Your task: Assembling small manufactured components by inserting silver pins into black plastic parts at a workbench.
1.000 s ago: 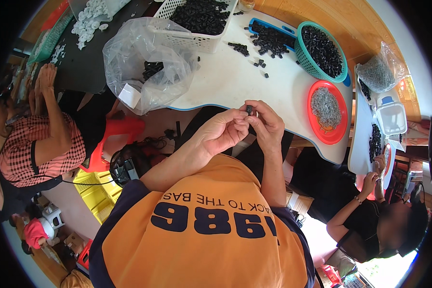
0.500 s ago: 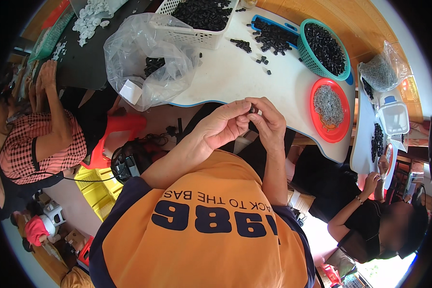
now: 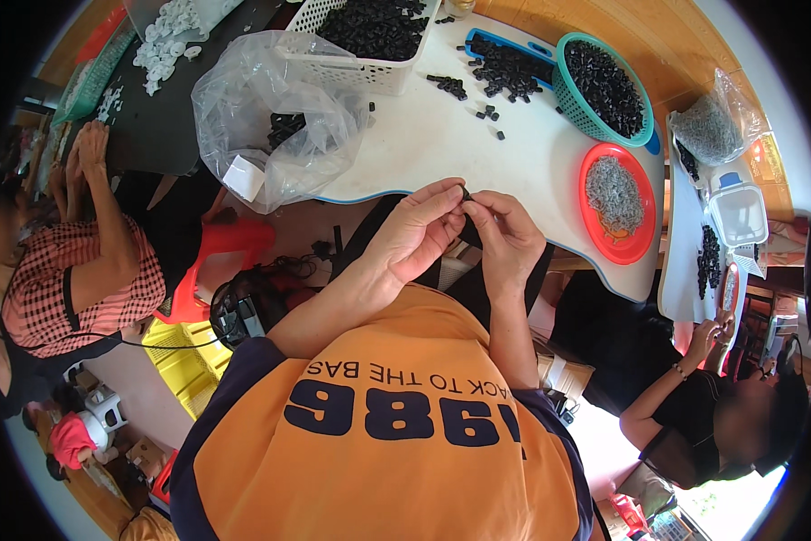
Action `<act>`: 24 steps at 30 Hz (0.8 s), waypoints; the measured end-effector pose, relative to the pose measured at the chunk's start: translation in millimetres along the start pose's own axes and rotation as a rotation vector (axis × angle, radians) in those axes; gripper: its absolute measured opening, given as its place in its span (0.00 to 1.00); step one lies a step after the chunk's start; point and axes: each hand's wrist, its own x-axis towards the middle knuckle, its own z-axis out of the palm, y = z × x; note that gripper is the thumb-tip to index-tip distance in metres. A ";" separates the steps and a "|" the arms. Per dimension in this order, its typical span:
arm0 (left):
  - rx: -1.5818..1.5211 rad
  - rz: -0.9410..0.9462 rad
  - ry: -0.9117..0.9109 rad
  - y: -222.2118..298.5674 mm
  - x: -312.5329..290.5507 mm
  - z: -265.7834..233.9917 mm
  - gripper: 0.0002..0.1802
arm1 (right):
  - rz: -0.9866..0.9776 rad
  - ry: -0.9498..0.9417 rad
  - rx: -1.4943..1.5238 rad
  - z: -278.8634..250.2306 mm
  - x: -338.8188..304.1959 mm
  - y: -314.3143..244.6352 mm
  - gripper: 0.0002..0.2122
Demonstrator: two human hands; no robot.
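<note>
In front of my chest, at the table's near edge, my left hand pinches a small black plastic piece between thumb and forefinger. The fingertips hide most of this piece. My right hand is closed with its thumb and forefinger pressed together right beside it. Whatever those right fingertips grip is too small and covered to make out. Beyond my hands, several loose black pieces of like size lie on the white table.
A clear plastic bag and a white basket hold black pieces. To the right stand a green basket of black pieces and a red plate of small grey metal-looking parts. A blue tray lies behind. Co-workers sit on both sides.
My fingertips have shifted slightly left. The right fingers have dropped from above the black piece to beside it, and more of the piece shows at the left fingertips.
</note>
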 end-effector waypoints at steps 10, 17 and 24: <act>0.307 0.143 0.007 7.1 -0.7 -9.9 0.08 | 0.202 -0.048 0.131 -2.1 -0.6 7.9 0.05; 0.323 -0.094 -0.124 27.3 0.8 -19.4 0.08 | 0.157 -0.227 0.268 -3.2 2.3 11.0 0.11; 0.198 -0.195 -0.071 21.0 1.0 -21.2 0.06 | 0.043 -0.379 0.125 -8.0 6.7 10.8 0.16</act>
